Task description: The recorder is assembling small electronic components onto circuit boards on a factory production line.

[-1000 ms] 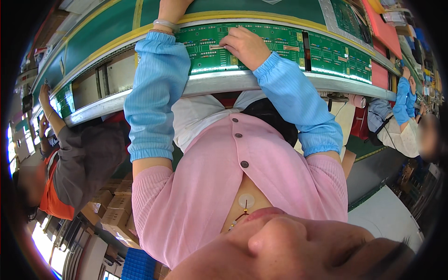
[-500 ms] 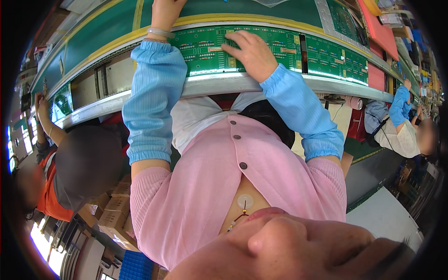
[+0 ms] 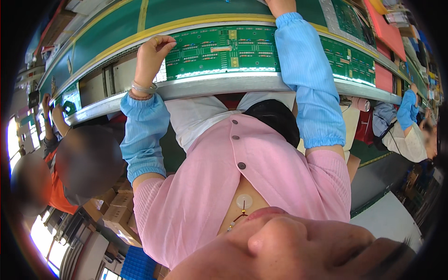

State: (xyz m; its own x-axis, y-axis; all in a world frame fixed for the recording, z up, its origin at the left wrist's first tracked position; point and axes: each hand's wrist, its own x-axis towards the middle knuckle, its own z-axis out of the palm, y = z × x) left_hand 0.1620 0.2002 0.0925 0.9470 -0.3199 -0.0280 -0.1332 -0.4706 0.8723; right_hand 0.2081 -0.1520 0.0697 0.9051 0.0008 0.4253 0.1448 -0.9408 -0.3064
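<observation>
A long green circuit board (image 3: 221, 58) with many small components lies on the rail track in front of me. Over its left end is my left hand (image 3: 151, 58), thumb and fingertips pinched together; whether something tiny is between them I cannot make out. My right arm reaches across the board's right end. Beyond it, my right hand (image 3: 281, 6) is mostly cut off by the upper edge of the picture, so its fingers are hidden. To the right, a second green circuit board (image 3: 351, 61) sits on the same track.
A metal rail (image 3: 224, 85) runs along my side of the track, and a yellow strip (image 3: 210, 19) along the far side. Other people work at the far left and far right. Cardboard boxes (image 3: 116, 214) stand on the left, with a blue crate (image 3: 138, 264) nearby.
My left hand has come back from the upper edge to the board's left end, fingers pinched. My right hand has left the board's middle and reached far away, up and right.
</observation>
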